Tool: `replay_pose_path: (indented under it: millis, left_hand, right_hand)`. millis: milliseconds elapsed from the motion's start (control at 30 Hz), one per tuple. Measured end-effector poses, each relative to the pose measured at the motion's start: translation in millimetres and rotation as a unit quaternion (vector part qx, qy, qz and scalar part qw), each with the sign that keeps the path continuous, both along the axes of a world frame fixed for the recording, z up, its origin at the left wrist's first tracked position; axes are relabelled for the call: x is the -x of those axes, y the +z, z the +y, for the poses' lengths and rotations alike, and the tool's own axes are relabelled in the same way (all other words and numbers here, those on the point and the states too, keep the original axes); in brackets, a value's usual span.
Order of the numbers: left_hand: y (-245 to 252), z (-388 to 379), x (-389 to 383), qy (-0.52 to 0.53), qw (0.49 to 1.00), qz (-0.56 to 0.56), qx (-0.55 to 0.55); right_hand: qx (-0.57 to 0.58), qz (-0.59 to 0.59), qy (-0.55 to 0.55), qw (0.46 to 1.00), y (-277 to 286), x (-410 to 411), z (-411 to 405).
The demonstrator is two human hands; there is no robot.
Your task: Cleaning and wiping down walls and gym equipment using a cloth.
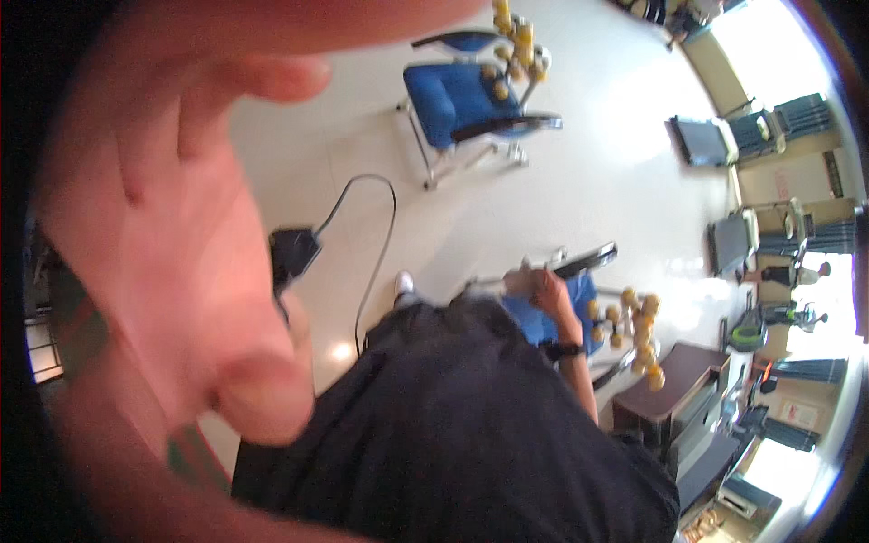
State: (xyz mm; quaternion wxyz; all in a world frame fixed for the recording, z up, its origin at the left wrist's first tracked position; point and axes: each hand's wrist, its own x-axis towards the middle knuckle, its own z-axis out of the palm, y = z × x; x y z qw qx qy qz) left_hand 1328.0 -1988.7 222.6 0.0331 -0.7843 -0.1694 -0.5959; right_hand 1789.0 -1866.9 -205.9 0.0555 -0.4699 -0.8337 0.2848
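A large blurred hand, seemingly my left hand (197, 251), fills the left side very close to the lens. Its bare palm faces the camera, with fingers and thumb apart. Partly behind it is a black box-shaped device (293, 254) with a looping black cable (392, 203). A skin-coloured finger shows below the device; whose it is cannot be told. My right hand (543, 288), with a black wristband, is over a blue-seated chair (533, 319) beside its black armrest. Blur hides whether that hand grips anything. My dark clothing (461, 421) covers the lower middle.
Another blue-seated chair (448, 95) with yellow knobs (523, 41) stands ahead on the pale glossy floor (475, 210). At right are a brown cabinet (669, 377) and treadmill-like machines (706, 142). Two people (787, 275) are farther off by bright windows and curtains.
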Motion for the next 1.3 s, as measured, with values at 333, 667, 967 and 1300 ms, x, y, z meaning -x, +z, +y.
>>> replay_pose_path:
  millis: [333,667,967,1300]
  left_hand:
    - [1.7,23.2,25.1,0.058,0.991,-0.112,-0.042]
    - [-7.3,176.2,12.9,0.027,0.988,-0.149,-0.025]
    - [-7.7,329.0,-37.1,0.04,0.983,-0.177,0.012]
    - [-203.2,508.6,-74.2,0.1,0.886,-0.146,0.428]
  right_hand:
    - [0.03,-0.014,-0.047,0.998,66.5,66.1,47.5]
    - [0.01,0.066,-0.04,0.997,27.1,75.3,171.5]
    - [0.073,0.069,-0.048,0.994,30.3,43.6,310.7]
    - [-0.009,0.212,0.003,0.977,106.0,130.3,477.3]
